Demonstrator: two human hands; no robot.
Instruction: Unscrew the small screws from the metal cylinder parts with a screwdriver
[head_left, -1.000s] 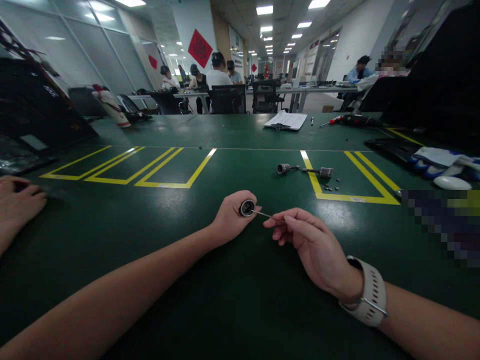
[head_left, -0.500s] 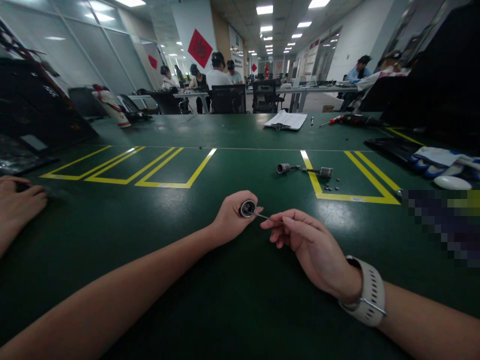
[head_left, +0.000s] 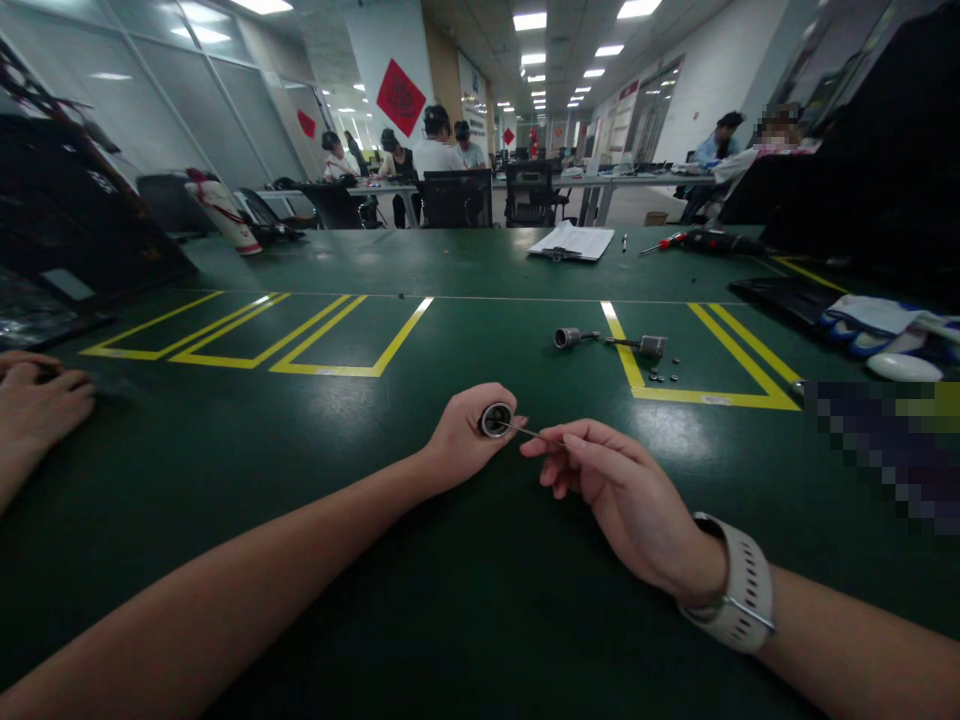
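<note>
My left hand (head_left: 461,440) is closed around a round, hollow metal cylinder (head_left: 486,426), its open mouth turned up and toward me. A thin metal rod (head_left: 529,432) reaches into that mouth from the right. Its outer end is pinched between the thumb and forefinger of my right hand (head_left: 626,490), the other fingers loosely curled. What the rod's tip touches inside the cylinder is too small to make out. Beyond my hands lies a metal part with two cup-shaped ends (head_left: 652,346), crossing a yellow tape line. Several tiny dark pieces (head_left: 664,377) are scattered beside it.
Yellow tape outlines (head_left: 322,371) mark the green table (head_left: 360,600). Another person's hand (head_left: 45,400) rests at the left edge. At the back are a clipboard (head_left: 571,241), a pen (head_left: 624,241) and a red-tipped screwdriver (head_left: 664,243). White-and-blue gloves (head_left: 885,318) and a white mouse (head_left: 905,367) are at right.
Both hands keep almost the same pose. The cylinder's mouth and the rod have shifted only very slightly, with the rod still inside.
</note>
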